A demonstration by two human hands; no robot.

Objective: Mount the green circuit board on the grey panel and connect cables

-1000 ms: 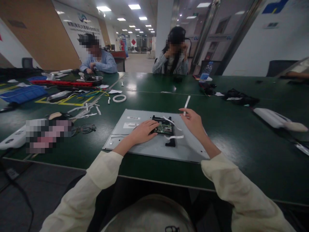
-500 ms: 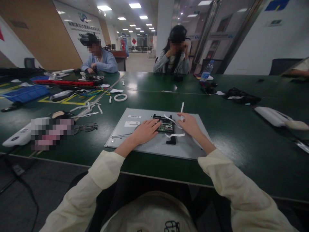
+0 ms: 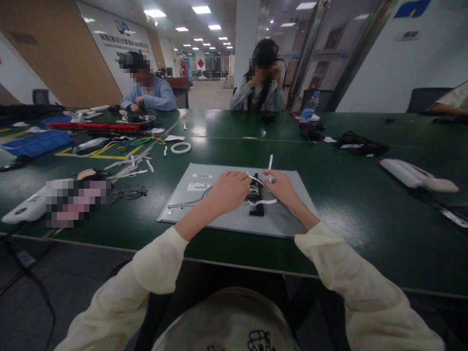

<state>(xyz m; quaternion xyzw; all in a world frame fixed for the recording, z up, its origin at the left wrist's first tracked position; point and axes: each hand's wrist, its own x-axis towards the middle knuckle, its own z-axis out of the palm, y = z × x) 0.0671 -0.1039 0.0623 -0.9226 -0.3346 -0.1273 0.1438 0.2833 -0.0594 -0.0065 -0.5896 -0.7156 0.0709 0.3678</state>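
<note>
A flat grey panel lies on the green table in front of me. Near its middle sits a black bracket with a green circuit board, partly covered by my left hand. The fingers of that hand are bent together at the left end of a white strip. My right hand pinches the strip's other end, right of the board. A second white strip lies across the bracket. Another strip sticks up past the panel's far edge.
On the left are glasses, a white device, scattered strips, a tape ring and a blue tray. A bottle and another white device stand right. Two people sit opposite.
My left hand has moved right from the board's left side, over the board to the white strip, and its fingers have drawn together. My right hand has shifted slightly left.
</note>
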